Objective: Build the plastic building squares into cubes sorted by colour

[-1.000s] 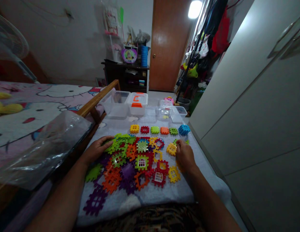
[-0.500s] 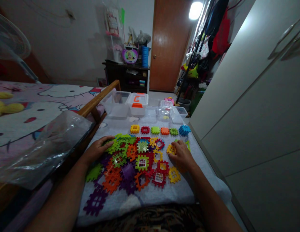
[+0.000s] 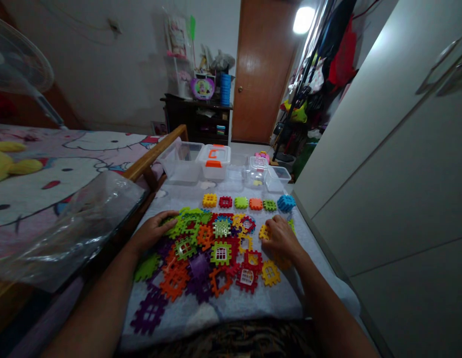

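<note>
The left hand (image 3: 155, 231) is laid loosely extended, fingers unclosed, against the green pieces (image 3: 188, 223) at its fingertips. Farther right, the yellow piece (image 3: 263, 232) is partly covered by the right hand (image 3: 283, 237), which is held palm down with fingers curled; whether the piece is gripped cannot be determined. The blue piece (image 3: 286, 203) is positioned beyond that hand.

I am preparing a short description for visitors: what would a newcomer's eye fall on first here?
Probably the bright heap of toy tiles spread on the pale cloth, with the left hand on its left side. Behind it, small coloured blocks stand in a row, and clear plastic boxes line the far end.
</note>
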`<state>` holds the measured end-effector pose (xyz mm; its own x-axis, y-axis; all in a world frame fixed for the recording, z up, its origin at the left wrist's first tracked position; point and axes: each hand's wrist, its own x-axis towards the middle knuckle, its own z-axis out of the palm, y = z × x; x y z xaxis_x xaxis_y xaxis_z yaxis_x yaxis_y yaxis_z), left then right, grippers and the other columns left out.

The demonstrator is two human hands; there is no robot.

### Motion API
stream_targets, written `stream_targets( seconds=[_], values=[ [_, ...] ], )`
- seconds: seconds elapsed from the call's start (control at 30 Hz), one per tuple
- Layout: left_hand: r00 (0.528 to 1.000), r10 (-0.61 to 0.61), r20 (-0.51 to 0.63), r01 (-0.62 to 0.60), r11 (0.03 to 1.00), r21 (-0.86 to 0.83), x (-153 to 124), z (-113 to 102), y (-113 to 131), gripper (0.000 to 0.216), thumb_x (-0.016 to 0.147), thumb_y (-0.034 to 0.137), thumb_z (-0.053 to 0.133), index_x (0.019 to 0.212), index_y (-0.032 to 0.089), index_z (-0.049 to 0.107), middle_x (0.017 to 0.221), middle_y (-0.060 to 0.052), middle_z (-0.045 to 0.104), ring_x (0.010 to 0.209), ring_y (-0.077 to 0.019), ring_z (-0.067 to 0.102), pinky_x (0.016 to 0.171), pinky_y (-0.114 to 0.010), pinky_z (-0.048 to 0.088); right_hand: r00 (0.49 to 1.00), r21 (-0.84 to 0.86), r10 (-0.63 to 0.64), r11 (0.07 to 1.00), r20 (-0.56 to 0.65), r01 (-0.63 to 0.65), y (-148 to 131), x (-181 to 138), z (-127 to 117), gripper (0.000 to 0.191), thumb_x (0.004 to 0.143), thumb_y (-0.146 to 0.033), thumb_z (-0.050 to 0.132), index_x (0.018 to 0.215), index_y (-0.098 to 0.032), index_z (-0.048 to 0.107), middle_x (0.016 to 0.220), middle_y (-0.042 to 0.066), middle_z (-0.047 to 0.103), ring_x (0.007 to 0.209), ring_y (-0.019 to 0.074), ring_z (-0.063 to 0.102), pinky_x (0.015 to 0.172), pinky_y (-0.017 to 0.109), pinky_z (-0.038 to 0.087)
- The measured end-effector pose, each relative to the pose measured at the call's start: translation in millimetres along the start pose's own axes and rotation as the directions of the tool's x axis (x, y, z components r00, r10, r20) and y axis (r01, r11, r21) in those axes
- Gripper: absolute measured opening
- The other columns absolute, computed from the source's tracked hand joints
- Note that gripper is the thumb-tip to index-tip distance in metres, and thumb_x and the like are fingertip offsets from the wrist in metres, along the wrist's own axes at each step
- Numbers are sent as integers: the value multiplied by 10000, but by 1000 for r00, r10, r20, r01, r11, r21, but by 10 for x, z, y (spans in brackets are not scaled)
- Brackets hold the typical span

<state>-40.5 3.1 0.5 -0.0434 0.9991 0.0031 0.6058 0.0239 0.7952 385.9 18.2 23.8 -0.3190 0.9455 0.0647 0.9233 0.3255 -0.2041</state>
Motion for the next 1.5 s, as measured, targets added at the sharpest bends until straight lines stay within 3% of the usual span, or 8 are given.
stream_targets(
  seconds=[0.13,0.3,0.5,0.7,1.0,1.17,1.37,1.5],
  values=[
    [1000,5,13,-5,1000,6,-7,-5,19,691,721,735,581,1158,211,683,1222,-75,684,1158,-301,607,1057,-392,416,991,64,-112,991,-79,117,-120,217,-190,337,715,-309,709,1009,-172,616,1035,107,553,991,261,500,880,373,410],
    [1000,25,-10,-25,1000,-5,-19,0,41,689,719,732,583,1137,196,690,1212,-84,687,1150,-305,609,1055,-396,415,954,141,-293,943,-68,300,-569,807,-362,430,712,-299,729,1108,-176,614,1080,98,576,986,241,528,871,340,422],
    [1000,21,-11,-21,1000,-20,-32,18,19,648,758,699,573,1155,198,677,1238,-90,671,1173,-300,590,1063,-404,400,937,100,-347,935,49,341,-1139,1492,-126,524,744,-365,730,1200,-150,590,1172,119,575,1045,237,517,887,331,414],
    [999,42,-31,-44,997,-64,-45,35,34,606,762,657,591,1129,184,684,1213,-91,681,1162,-302,594,1063,-417,403,939,18,-317,948,135,318,-1374,1812,69,545,738,-451,718,1198,-183,605,1212,120,571,1094,267,520,885,344,423],
    [998,50,-25,-52,997,-64,-50,39,51,569,774,626,595,1133,191,674,1224,-91,674,1157,-306,600,1077,-432,394,924,-15,-338,938,178,347,-1465,1875,154,527,721,-462,711,1156,-173,638,1207,147,584,1082,303,550,900,392,437],
    [992,113,-61,-115,993,-35,-23,58,3,535,789,620,578,1094,193,682,1287,-101,622,1227,-292,550,1115,-419,355,932,11,-334,942,143,336,-1439,1841,60,662,706,-474,741,1268,-166,573,1277,152,550,1156,312,520,942,411,431],
    [989,140,-52,-141,990,-16,49,57,-82,566,817,635,543,1162,201,656,1344,-99,588,1282,-288,507,1138,-425,321,958,157,-286,946,-17,285,-1100,1590,-197,586,787,-336,709,1317,-158,536,1288,146,542,1184,274,514,989,392,431],
    [994,106,16,-106,994,-24,78,54,-78,594,836,636,528,1231,204,630,1309,-87,624,1226,-287,560,1102,-418,371,965,204,-258,944,-37,260,-802,1308,-303,465,799,-278,706,1232,-156,590,1235,148,573,1167,267,533,993,406,434]
  ],
)
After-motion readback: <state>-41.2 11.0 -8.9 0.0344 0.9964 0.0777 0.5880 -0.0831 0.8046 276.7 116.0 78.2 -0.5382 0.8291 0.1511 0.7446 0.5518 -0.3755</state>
